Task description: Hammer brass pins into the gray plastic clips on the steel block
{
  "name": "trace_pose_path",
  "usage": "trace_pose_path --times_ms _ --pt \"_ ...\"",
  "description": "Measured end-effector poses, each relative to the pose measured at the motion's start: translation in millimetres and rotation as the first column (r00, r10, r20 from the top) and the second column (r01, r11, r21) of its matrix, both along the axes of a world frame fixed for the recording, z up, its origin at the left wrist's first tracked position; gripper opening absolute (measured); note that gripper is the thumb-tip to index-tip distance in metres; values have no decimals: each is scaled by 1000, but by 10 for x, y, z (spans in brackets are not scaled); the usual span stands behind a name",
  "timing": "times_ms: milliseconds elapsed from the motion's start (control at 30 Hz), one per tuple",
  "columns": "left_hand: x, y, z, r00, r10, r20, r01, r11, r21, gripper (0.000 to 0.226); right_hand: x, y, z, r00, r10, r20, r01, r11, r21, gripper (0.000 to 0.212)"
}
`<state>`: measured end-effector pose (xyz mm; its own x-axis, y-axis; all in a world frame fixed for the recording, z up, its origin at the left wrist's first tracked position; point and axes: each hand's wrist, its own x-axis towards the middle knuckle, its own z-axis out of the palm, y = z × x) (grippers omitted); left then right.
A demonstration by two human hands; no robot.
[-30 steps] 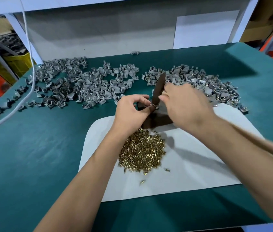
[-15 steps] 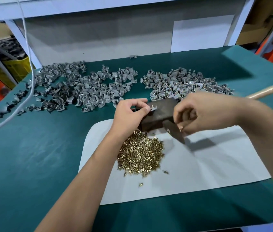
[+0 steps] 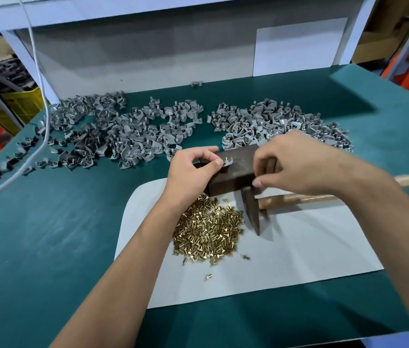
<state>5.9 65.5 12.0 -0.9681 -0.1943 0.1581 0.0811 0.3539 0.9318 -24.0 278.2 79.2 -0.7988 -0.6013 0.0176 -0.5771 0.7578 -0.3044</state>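
The dark steel block (image 3: 236, 172) stands at the far edge of the white mat (image 3: 299, 247). A gray clip (image 3: 226, 162) with brass pins sticking up lies on its top. My left hand (image 3: 193, 169) pinches that clip between thumb and forefinger. My right hand (image 3: 296, 164) curls round the block's right end, thumb on top and a fingertip at the front corner. The hammer (image 3: 251, 209) lies just below it, head pointing toward me, wooden handle (image 3: 299, 198) running right under my forearm. A heap of brass pins (image 3: 208, 232) sits in front of the block.
Two big spreads of gray clips lie on the green table, one at the back left (image 3: 113, 136) and one at the back right (image 3: 273, 124). A white cable (image 3: 40, 96) hangs down at the left. A white wall panel closes the back. Stray pins (image 3: 209, 275) lie on the mat.
My right hand has swung the hammer down from upright over the block and laid it on the mat. That hand then moved to the block's right end. My left hand stayed on the clip.
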Motion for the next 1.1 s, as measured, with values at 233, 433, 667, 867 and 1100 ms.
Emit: trace_pose_path --times_ms 233,433,667,867,1100 --pt "33 18 39 996 -74 -56 75 997 26 14 -86 -288 -280 967 39 -252 -86 980 -180 28" --pt "5 1 26 994 -27 -108 28 1000 9 14 -126 -305 -463 937 -14 -350 -107 940 -323 26" --pt "-73 -55 -51 977 135 -163 -147 987 -65 20 -249 -162 -545 889 -315 -332 159 893 -422 49" --pt "-131 -224 -85 930 335 -151 -355 925 -135 16 -319 -19 -544 767 -614 -186 455 724 -518 48" --pt "-149 -626 -88 870 486 -81 -460 743 -486 15 -156 -129 -472 861 -440 -256 249 802 -543 17"
